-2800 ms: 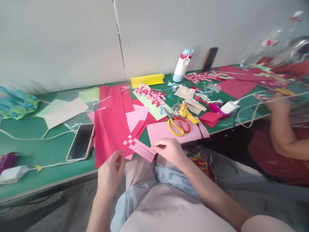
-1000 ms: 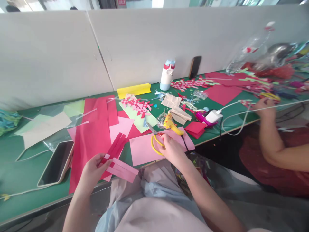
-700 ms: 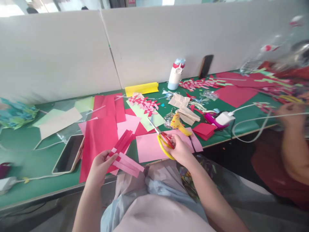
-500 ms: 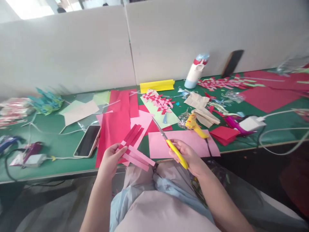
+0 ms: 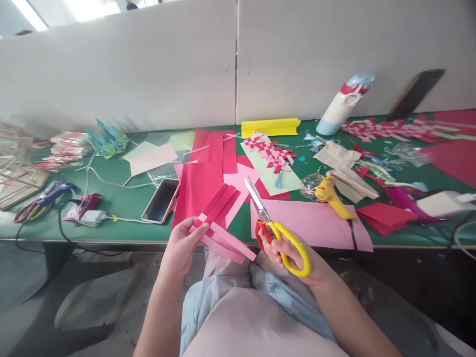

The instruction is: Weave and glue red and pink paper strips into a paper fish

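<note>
Crossed red and pink paper strips (image 5: pixel 219 206) are pinched between the thumb and fingers of my left hand (image 5: pixel 186 243). The red strips point up and away, while the pink ones reach down to the right. My right hand (image 5: pixel 284 250) holds scissors (image 5: pixel 293 248) with one yellow and one red handle loop. Their blades point up and left, parted slightly at the tips, and do not touch the strips. Beneath and beyond the strips lie red sheets (image 5: pixel 197 191) and a pink sheet (image 5: pixel 238 178). Another pink sheet (image 5: pixel 297 210) lies behind the scissors.
A yellow glue gun (image 5: pixel 334 198) rests on the right pink sheet. A phone (image 5: pixel 161 200) lies left of the red sheets. Farther back are woven paper pieces (image 5: pixel 273 153), a yellow folded paper (image 5: pixel 270 127) and a bottle (image 5: pixel 342 106). Pliers (image 5: pixel 50 196) lie far left.
The view has swung left, so the table's items appear farther right. My right hand has turned the scissors, showing both handle loops, and the blades have parted slightly. The left hand keeps its strips.
</note>
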Tool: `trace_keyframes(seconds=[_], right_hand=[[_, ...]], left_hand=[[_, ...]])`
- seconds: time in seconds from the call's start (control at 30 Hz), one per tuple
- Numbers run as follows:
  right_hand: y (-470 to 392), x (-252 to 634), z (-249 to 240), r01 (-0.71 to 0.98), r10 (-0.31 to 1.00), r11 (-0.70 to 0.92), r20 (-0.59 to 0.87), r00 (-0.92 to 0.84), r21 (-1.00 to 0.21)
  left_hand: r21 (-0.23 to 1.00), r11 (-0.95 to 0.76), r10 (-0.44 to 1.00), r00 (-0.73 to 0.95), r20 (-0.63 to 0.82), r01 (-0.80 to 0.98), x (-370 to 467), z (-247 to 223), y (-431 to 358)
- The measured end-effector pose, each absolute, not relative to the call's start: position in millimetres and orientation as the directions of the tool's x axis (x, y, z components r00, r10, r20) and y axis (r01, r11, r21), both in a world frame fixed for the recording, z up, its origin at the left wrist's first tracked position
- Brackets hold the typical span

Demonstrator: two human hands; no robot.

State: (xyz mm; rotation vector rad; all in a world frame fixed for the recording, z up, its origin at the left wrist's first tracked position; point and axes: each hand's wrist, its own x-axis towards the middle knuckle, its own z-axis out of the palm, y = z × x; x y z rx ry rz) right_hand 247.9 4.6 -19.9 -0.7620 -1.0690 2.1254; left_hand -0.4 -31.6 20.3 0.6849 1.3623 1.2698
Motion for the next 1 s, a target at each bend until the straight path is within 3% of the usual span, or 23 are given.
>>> trace_keyframes(seconds=[0.17,0.27,0.33,0.4,0.43,0.5,0.6,0.73,0.83,0.9,1.0], right_hand=[[6,234,6,-0.413,0.816,-0.418,-0.135,-0.562,-0.809],[10,221,24,-0.497,0.852,-0.394,-0.105,-0.513,-0.773],[15,210,30,-0.551,0.87,-0.381,-0.086,-0.485,-0.742],[20,198,33,-0.598,0.893,-0.352,-0.068,-0.445,-0.72],[23,192,32,-0.632,0.914,-0.32,-0.055,-0.402,-0.706],[27,182,30,-0.686,0.936,-0.286,-0.041,-0.35,-0.669],[28,172,24,-0.738,0.945,-0.316,-0.13,-0.3,-0.597],[25,170,11,-0.796,0.954,-0.29,-0.229,-0.195,-0.531],[25,174,-2,-0.793,0.959,-0.254,-0.252,-0.131,-0.554],[26,177,-9,-0.782,0.964,-0.234,-0.243,-0.109,-0.577],[26,183,-15,-0.771,0.966,-0.215,-0.246,-0.079,-0.6]], left_hand=[[0.988,0.155,0.927,-0.341,-0.153,-0.023,-1,31,-32],[0.908,-0.03,0.851,-0.466,0.243,0.419,-1,43,-24],[0.618,-0.18,0.711,-0.333,0.62,0.765,0,50,-16],[0.228,-0.285,0.552,-0.035,0.833,0.931,2,53,-6],[0.07,-0.316,0.491,0.1,0.865,0.946,3,53,-3],[-0.132,-0.353,0.416,0.282,0.865,0.926,7,48,2],[-0.244,-0.39,0.375,0.396,0.838,0.888,13,33,1],[-0.247,-0.408,0.394,0.413,0.821,0.879,19,9,-9],[-0.192,-0.366,0.441,0.351,0.826,0.911,25,-11,-16],[-0.055,-0.317,0.492,0.214,0.844,0.947,29,-24,-22],[0.39,-0.25,0.609,-0.17,0.775,0.886,36,-39,-37]])
